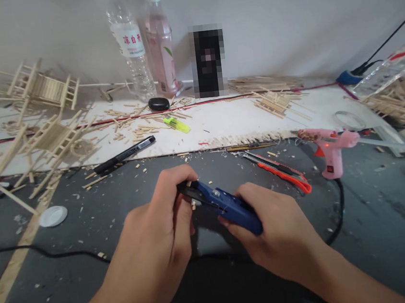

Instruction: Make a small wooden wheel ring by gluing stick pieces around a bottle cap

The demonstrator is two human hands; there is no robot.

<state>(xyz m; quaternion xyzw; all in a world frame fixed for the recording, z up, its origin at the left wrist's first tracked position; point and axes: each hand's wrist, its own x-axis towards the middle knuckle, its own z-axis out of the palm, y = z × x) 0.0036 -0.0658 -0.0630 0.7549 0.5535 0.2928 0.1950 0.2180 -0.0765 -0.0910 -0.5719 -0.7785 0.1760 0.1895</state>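
My right hand (275,226) is closed round the blue handles of a pair of cutters (226,204), whose dark jaws point left. My left hand (166,222) is pinched at the jaws, fingers curled; a small pale wooden stick piece (193,204) shows just below them. Both hands hover over the dark work surface (91,259), strewn with wood chips.
A pink glue gun (329,150) and red utility knife (284,172) lie to the right, a black marker (125,155) and white lid (53,216) to the left. Wooden stick models (46,115), two bottles (148,46), a yellow highlighter (177,124) and stick piles sit behind on a white board.
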